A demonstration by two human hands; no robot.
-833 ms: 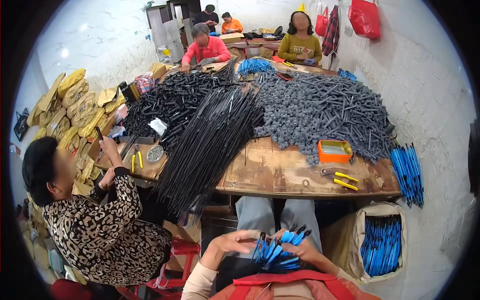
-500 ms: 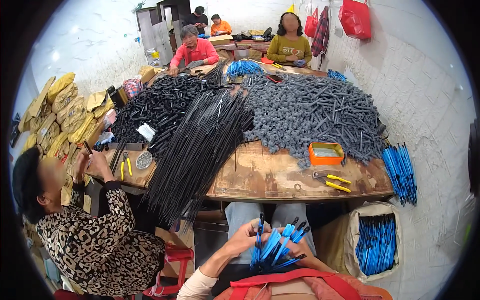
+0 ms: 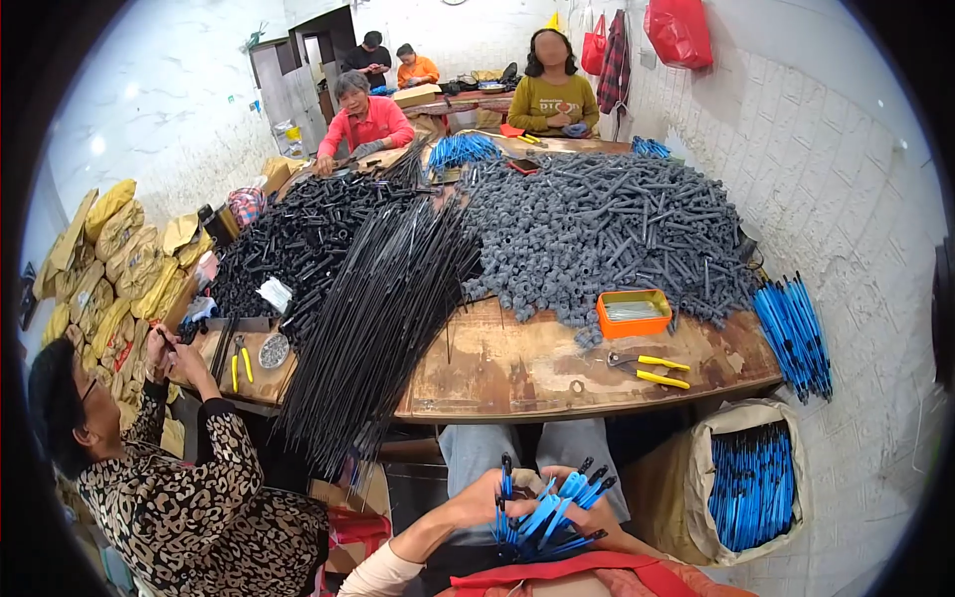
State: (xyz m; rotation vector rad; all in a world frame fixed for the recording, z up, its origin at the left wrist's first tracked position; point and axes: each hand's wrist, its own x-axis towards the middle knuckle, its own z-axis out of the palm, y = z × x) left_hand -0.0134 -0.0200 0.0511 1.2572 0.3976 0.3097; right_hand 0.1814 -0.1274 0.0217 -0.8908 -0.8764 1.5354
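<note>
Above my lap, in front of the table's near edge, both my hands hold slim blue plastic pieces with black ends. My left hand [image 3: 476, 505] is closed on one or more of them, held nearly upright. A loose bundle of blue plastic pieces [image 3: 545, 515] fans out between my hands, with several black tips pointing up and to the right. My right hand [image 3: 603, 517] wraps the bundle from the right side, partly hidden behind it. How many pieces each hand grips cannot be made out.
The wooden table [image 3: 497, 368] bears a heap of grey plastic parts [image 3: 607, 229], long black rods [image 3: 368, 318], yellow-handled pliers [image 3: 652, 370] and an orange tin [image 3: 634, 313]. A sack [image 3: 704, 478] of blue pieces stands at my right. A co-worker [image 3: 189, 488] sits at my left.
The whole view has shifted slightly, with the table a little further left. My hands keep hold of the blue pieces, and the left one sits slightly lower. The left co-worker's hands have shifted.
</note>
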